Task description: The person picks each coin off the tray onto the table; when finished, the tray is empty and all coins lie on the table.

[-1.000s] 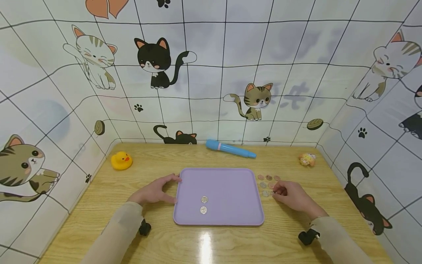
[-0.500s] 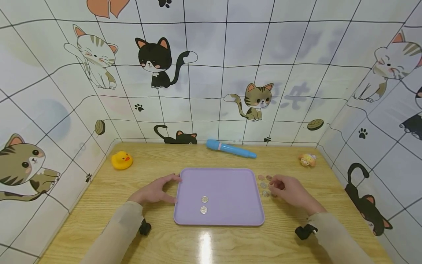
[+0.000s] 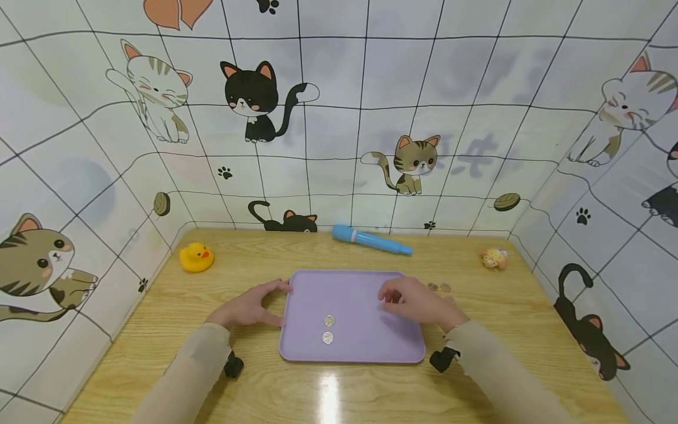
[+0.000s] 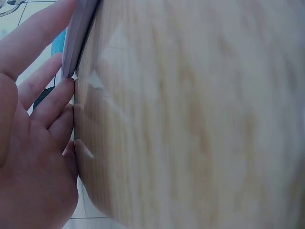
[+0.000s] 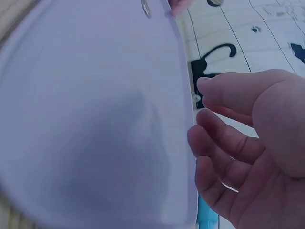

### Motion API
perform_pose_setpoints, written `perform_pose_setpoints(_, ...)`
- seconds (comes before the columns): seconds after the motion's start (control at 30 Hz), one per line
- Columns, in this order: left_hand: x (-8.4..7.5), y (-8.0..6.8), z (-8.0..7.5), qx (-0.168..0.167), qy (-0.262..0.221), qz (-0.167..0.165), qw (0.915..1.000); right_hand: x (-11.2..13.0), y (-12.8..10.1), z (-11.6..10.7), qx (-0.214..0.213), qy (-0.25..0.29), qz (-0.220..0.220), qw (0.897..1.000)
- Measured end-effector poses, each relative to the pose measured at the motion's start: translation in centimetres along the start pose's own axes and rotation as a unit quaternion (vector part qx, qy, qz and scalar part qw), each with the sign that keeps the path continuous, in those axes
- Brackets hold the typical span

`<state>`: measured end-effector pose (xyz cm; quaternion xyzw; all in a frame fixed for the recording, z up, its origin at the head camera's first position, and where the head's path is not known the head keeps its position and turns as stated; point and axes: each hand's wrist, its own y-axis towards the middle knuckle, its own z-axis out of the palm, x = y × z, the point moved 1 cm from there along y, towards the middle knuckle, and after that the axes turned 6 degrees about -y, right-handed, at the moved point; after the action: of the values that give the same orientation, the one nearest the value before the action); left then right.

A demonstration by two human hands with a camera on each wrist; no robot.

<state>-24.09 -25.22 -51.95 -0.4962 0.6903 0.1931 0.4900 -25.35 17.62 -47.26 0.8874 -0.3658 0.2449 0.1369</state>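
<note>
Coins are going onto the tray (image 3: pixel 365 347). Left hand (image 3: pixel 248 306) rests at its left rim, fingers relaxed, steadying it. Two coins (image 3: pixel 328 329) lie inside. Right hand (image 3: pixel 415 301) hovers above the tray, fingertips pinched, probably on a coin I cannot see. Next comes a gentle release. More coins (image 3: pixel 439 287) wait just right.

lilac tray (image 3: pixel 365 347), silver coins (image 3: pixel 329 321), yellow duck (image 3: pixel 196 258), blue pen (image 3: pixel 371 240), cat-print walls (image 3: pixel 344 118).

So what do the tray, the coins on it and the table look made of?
The tray looks like matte lilac plastic: even colour, rounded moulded rim. The two coins seem silvery metal, since they glint. The table shows pale wood grain under a glossy finish that mirrors a light; solid wood or laminate, I cannot tell.
</note>
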Motion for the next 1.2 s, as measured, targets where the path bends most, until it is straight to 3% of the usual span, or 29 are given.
perform_pose_setpoints(0.17,0.2,0.0,-0.1,-0.003,0.004,0.005,1.0000,2.0,2.3,1.1,0.031,-0.016,-0.041,0.999)
perform_pose_setpoints(0.57,0.1,0.2,-0.3,-0.002,0.011,0.004,0.9999,4.7,6.6,3.9,0.077,-0.038,-0.056,0.995)
perform_pose_setpoints(0.93,-0.1,-0.1,0.0,0.002,0.009,0.002,1.0000,5.2,8.1,6.2,0.098,-0.051,-0.074,0.991)
perform_pose_setpoints(1.2,0.0,0.0,0.0,-0.002,0.015,0.003,0.9999,5.3,8.4,6.5,0.116,-0.050,-0.072,0.989)
